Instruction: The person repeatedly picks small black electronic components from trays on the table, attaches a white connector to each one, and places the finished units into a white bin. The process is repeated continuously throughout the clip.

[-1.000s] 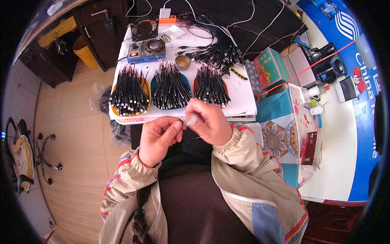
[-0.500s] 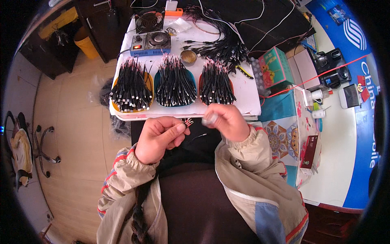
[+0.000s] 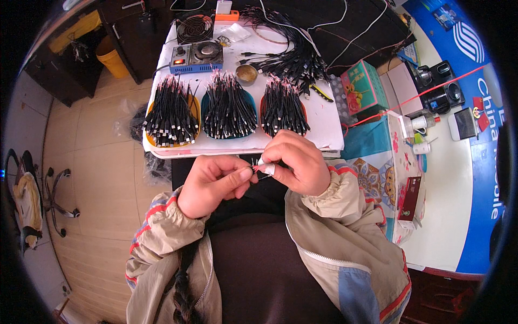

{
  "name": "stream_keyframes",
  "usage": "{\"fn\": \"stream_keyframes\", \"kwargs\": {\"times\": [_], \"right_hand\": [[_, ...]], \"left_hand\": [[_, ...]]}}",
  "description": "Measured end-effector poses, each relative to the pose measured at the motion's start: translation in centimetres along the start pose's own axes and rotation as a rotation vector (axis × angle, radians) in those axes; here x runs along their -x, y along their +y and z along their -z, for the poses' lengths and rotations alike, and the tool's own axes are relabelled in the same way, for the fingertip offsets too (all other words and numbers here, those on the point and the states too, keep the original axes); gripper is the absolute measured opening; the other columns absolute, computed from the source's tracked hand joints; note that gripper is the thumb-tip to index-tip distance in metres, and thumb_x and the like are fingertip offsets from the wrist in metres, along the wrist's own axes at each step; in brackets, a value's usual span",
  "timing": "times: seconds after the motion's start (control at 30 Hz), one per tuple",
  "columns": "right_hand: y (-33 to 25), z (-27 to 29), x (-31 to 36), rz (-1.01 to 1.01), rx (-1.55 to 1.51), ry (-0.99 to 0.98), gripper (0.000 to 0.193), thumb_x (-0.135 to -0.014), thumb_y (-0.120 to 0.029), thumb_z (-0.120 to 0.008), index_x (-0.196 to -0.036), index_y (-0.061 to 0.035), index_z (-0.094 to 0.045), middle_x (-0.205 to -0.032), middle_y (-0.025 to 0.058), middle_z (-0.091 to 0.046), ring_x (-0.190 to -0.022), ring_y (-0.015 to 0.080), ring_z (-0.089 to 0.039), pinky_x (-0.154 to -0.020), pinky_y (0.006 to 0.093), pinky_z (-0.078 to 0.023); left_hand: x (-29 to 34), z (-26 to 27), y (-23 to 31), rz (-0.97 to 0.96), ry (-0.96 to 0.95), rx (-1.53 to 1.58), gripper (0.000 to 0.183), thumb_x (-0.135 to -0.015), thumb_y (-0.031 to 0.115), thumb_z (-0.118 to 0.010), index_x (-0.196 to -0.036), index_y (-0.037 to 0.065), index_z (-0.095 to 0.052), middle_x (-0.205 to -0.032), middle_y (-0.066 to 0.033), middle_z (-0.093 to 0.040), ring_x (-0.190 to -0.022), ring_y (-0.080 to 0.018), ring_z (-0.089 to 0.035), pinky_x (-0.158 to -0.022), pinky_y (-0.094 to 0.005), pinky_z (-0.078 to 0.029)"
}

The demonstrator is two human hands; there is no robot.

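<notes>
Plainly, in the head view, the only one supplied, the thin red and pale wires (image 3: 256, 167) lie between the two hands, on the person's side of the near edge of the white table (image 3: 325, 128). They emerge at the left hand's (image 3: 220, 182) thumb tip and run rightward, long axis roughly crosswise, into the right hand's (image 3: 298, 166) fingertips; some ends splay upward. Both hands are at the wires, neither clearly nearer.

Left hand: thumb pressed on the bent forefinger, no gap evident, wires gripped; whatever continues inside the palm is hidden. Right hand: thumb and forefinger, both bearing white wraps, closed to a narrow pinch on the wire ends; remaining fingers curled, knuckles raised, wrist angled inward. Beyond stand a yellow tray (image 3: 197, 110), a teal tray (image 3: 252, 101) and a red tray (image 3: 306, 115), each heaped with black cables (image 3: 229, 110).
</notes>
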State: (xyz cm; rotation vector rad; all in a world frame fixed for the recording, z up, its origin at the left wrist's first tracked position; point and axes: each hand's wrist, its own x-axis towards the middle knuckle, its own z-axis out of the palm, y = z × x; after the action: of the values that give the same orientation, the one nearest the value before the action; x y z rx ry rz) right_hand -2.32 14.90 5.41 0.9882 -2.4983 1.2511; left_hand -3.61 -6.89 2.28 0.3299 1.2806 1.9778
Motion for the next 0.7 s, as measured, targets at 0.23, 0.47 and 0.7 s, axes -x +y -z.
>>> {"fn": "stream_keyframes", "kwargs": {"times": [0.23,0.47,0.7], "right_hand": [[0.2,-1.5,1.5,-0.69,-0.947,-0.029,0.015,-0.095,-0.016,-0.055,-0.099,-0.0014,-0.056,-0.087,-0.0017,-0.055,-0.076,0.008,-0.051,-0.066,0.0252,-0.042],[-0.1,-0.5,0.7,0.119,0.263,0.124,0.018,-0.075,-0.005,-0.071,-0.089,-0.0041,-0.06,-0.089,0.009,-0.061,-0.079,0.0255,-0.058,-0.067,0.0335,-0.043],[0.0,-1.0,1.4,-0.425,-0.314,-0.002,0.019,-0.087,-0.008,-0.062,-0.103,-0.0024,-0.054,-0.083,0.0017,-0.055,-0.069,0.017,-0.051,-0.066,0.0305,-0.041]], "left_hand": [[-0.4,-1.3,-1.2,-0.899,0.298,-1.213,0.02,-0.078,-0.001,-0.066,-0.097,-0.002,-0.059,-0.068,-0.0127,-0.058,-0.057,-0.0281,-0.06,-0.052,-0.0354,-0.048],[0.0,-1.0,-0.7,-0.284,0.166,-0.354,0.016,-0.091,0.01,-0.061,-0.091,-0.005,-0.064,-0.064,-0.0009,-0.058,-0.059,-0.0035,-0.05,-0.049,-0.0218,-0.039],[-0.8,-1.6,-1.6,-0.892,0.343,-1.068,0.013,-0.083,0.002,-0.066,-0.095,-0.001,-0.061,-0.065,-0.0105,-0.059,-0.053,-0.0196,-0.057,-0.049,-0.031,-0.045]]}}
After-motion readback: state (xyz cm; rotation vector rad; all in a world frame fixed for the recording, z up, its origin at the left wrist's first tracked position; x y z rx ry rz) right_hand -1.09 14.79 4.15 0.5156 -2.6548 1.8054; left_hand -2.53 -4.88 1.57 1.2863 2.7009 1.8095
